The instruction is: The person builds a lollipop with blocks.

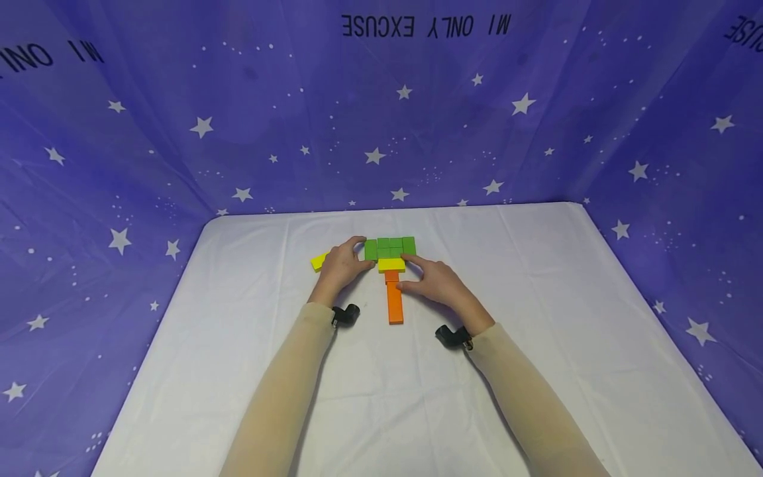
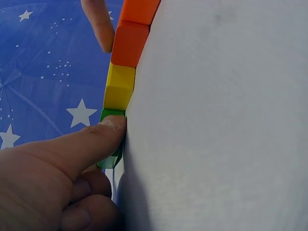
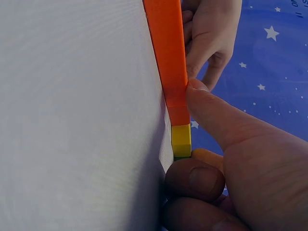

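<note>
Flat on the table, several green blocks (image 1: 390, 247) form a rectangle, with a yellow block (image 1: 391, 265) against its near side. Below that, a short dark-orange block (image 1: 391, 277) and a long orange block (image 1: 395, 306) line up toward the person. My left hand (image 1: 340, 268) pinches the leftmost green block (image 1: 371, 250), index finger at its far edge, thumb at its near edge. The right hand (image 1: 438, 281) lies beside the line, its index fingertip at the yellow block's right end and green corner, its thumb touching near the orange blocks' joint.
Another yellow block (image 1: 318, 262) lies left of the shape, partly hidden behind the left hand. A white cloth covers the table (image 1: 536, 265), and a purple star-printed curtain (image 1: 381, 119) surrounds its back and sides. Black wrist cameras (image 1: 347, 315) sit on both cuffs.
</note>
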A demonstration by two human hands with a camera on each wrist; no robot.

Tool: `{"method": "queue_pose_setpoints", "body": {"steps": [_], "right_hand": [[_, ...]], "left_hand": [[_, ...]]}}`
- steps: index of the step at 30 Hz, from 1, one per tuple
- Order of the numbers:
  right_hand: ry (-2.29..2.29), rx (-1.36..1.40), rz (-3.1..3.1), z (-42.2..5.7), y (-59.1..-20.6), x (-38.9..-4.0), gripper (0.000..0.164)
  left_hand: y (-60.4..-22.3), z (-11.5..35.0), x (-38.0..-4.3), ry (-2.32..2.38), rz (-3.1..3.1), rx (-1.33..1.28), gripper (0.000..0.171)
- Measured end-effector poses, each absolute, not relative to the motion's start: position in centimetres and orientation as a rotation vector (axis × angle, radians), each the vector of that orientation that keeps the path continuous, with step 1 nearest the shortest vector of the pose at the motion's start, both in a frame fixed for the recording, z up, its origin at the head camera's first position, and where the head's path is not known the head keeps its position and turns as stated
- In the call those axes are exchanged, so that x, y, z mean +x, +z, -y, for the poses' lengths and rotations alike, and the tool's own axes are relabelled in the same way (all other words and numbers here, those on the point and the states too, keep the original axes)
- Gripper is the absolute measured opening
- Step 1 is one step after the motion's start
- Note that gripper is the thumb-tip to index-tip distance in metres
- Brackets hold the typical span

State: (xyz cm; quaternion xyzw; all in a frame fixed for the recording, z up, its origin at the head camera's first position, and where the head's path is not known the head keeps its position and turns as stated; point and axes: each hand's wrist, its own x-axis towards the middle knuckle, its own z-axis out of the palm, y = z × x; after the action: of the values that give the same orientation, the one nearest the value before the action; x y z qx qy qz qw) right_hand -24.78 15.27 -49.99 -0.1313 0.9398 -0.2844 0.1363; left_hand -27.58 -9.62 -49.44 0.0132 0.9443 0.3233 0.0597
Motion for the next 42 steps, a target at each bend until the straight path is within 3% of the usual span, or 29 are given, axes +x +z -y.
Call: {"method": "queue_pose_setpoints", "body": {"steps": [42], "right_hand": [[-0.845, -0.408, -2.722, -15.4, -50.0, -24.6, 0.083]], "left_hand": [[-48.8, 10.0, -26.2, 1.093, -2.815, 0.049, 0.077]]}}
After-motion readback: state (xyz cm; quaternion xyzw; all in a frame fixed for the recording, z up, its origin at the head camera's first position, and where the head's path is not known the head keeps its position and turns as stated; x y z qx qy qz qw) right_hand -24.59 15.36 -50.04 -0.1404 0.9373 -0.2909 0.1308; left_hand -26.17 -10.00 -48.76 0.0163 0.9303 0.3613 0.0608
